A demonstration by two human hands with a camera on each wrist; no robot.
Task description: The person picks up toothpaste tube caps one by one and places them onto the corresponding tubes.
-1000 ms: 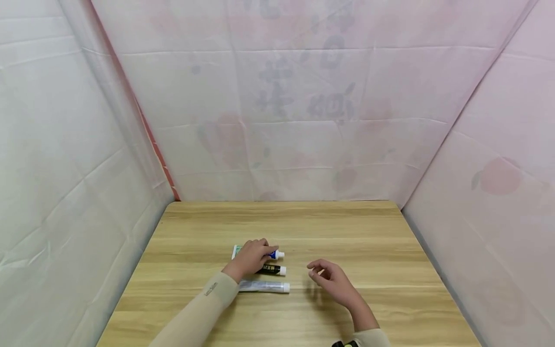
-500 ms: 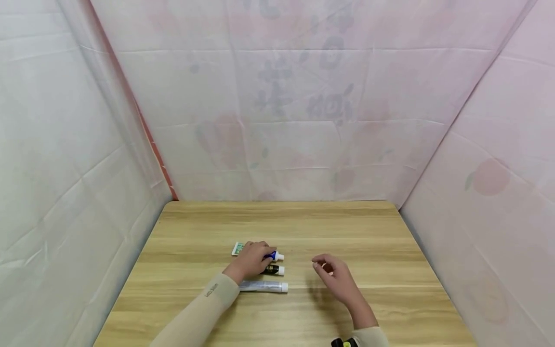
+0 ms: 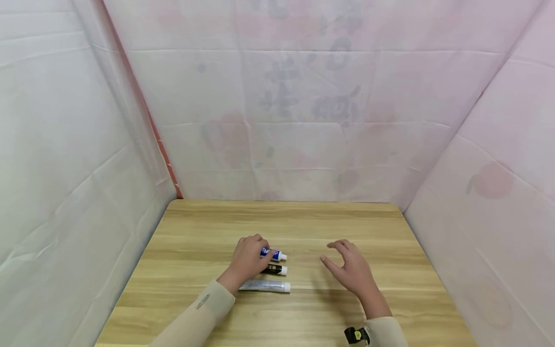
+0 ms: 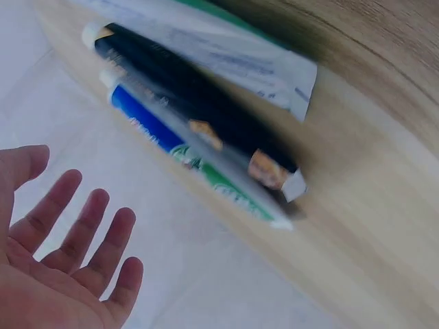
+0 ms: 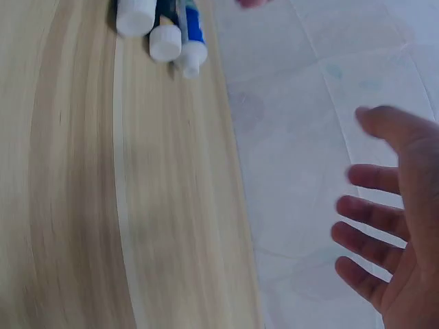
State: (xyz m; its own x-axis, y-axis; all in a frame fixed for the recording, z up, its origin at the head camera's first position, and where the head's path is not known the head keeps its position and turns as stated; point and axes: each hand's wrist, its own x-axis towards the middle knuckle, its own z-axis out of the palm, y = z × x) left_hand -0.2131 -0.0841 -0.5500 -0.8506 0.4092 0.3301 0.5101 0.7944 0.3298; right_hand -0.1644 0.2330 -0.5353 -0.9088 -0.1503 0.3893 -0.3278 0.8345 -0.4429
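Three toothpaste tubes lie side by side on the wooden table, white caps pointing right in the head view. Farthest is a blue and green tube, then a black tube, and nearest a silvery-white tube. My left hand hovers over the left parts of the two farther tubes, hiding them in the head view. In the left wrist view its fingers are spread, apart from the blue and green tube. Off to the right of the caps, my right hand is raised with fingers parted, holding nothing.
The wooden table reaches back to a pale printed cloth hanging behind it. Similar cloth walls stand along the left side and right side.
My left hand has loosened from the blue and green tube and lifted slightly. My right hand has moved right and away from me, its thumb and fingers spreading wider.
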